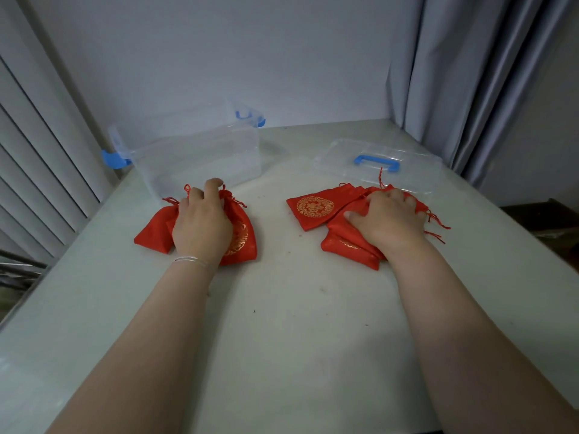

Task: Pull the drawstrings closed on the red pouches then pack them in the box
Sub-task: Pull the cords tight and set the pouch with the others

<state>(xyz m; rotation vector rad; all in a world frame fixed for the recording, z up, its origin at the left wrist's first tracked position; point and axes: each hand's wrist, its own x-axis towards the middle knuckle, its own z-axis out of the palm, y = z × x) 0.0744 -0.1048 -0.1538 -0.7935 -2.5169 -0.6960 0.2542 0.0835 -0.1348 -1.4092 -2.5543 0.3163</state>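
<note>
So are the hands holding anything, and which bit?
Left hand lies on the cinched red fabric pouches, fingers at their gathered necks. Right hand lies on the flat red pouch pile. A true hold cannot be told.

Bright red fabric drawstring pouches (314, 209) at centre right of the frame, one showing a round gold filigree medallion; more red pouches with gold print (241, 242) at centre left, red cords at their necks. Upper left, a clear plastic storage box (200, 151) with sky-blue latches. Upper right, its transparent lid (376, 164) carries a blue handle. Pale grey-white tabletop (297, 324), lightly speckled. Grey-blue pleated curtain (470, 73) at far right.
</note>
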